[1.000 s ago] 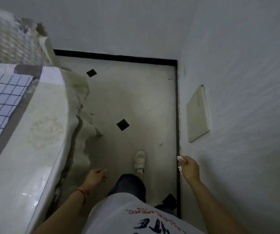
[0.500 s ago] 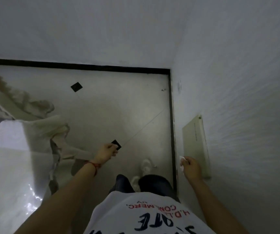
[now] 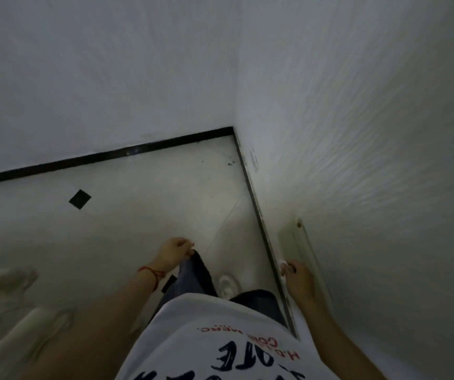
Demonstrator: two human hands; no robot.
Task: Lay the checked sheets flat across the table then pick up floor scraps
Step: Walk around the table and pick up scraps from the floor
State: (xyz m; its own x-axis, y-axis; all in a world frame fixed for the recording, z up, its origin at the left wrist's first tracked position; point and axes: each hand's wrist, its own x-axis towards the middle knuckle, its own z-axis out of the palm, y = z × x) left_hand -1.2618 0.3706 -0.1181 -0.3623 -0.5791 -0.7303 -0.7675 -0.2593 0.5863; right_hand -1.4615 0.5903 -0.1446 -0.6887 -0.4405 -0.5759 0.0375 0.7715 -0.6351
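**White scrap in the right hand**

The small white paper scrap [image 3: 284,263] sits pinched in the curled fingers of the right hand [image 3: 297,275], beside the cream wall panel [image 3: 301,242]. The left hand [image 3: 173,252], loosely curled, holds nothing, above the pale tiled floor [image 3: 138,215]. No containers show.

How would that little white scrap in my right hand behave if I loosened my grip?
The white scrap is pinched at the fingertips of the right hand and looks small and thin, so it is probably very light and floppy. It would likely flutter down rather than drop straight. It is too blurred to tell paper from cloth.
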